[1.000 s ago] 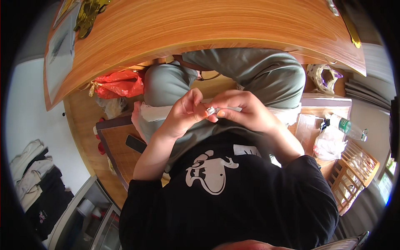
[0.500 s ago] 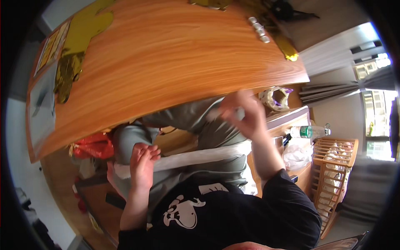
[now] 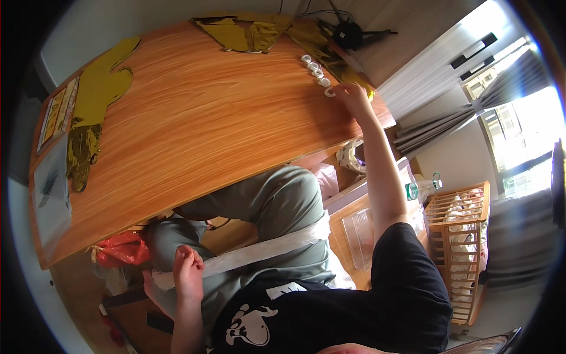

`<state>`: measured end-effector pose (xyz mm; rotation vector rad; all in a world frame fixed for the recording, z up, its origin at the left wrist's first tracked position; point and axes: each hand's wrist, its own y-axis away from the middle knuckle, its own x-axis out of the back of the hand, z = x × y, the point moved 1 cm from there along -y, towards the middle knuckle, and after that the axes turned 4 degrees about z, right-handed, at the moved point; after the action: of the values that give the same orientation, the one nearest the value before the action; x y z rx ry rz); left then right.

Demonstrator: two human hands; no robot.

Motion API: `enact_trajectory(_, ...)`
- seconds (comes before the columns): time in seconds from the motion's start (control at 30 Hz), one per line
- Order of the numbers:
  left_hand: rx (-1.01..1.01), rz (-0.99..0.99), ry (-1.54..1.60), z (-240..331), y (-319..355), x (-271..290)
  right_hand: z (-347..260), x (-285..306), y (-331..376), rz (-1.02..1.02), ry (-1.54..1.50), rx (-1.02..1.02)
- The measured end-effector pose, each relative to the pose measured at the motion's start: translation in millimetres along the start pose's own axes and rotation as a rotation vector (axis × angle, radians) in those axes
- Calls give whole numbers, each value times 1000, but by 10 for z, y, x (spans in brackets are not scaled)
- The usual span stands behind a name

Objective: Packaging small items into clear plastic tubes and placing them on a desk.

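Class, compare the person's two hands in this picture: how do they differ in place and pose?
The right hand is stretched far out over the wooden table, fingers at a row of small white pieces; the left hand stays close to the body in the lap. The right arm is extended; the left is bent, its hand curled at a long white strip. Both are bare.

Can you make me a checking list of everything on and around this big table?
Surface: wooden table, mostly bare in the middle.
Job's things: row of small white pieces at the far edge; white strip lying across the lap.
Clutter: gold foil shapes, flat card, red bag.
Hands: right hand reaches to the white pieces; left hand holds the strip's end.
Cables: dark wires at the far corner.
Surroundings: curtains, wooden crib.
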<state>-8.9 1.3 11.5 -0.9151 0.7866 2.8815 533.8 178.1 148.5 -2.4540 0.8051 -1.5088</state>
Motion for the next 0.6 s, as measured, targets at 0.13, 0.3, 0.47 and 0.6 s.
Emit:
enact_trajectory(0.13,-4,15,-13,47,4,-17,38,-17,-17,102,84,125)
enact_trajectory(0.3,-18,24,-20,106,-71,43,153,-30,-39,177,21,159)
enact_trajectory(0.47,-129,-2,-65,326,-57,164,268,-29,56,397,191,391)
enact_trajectory(0.6,-269,31,-239,402,-253,362,-939,25,1172,360,-248,453)
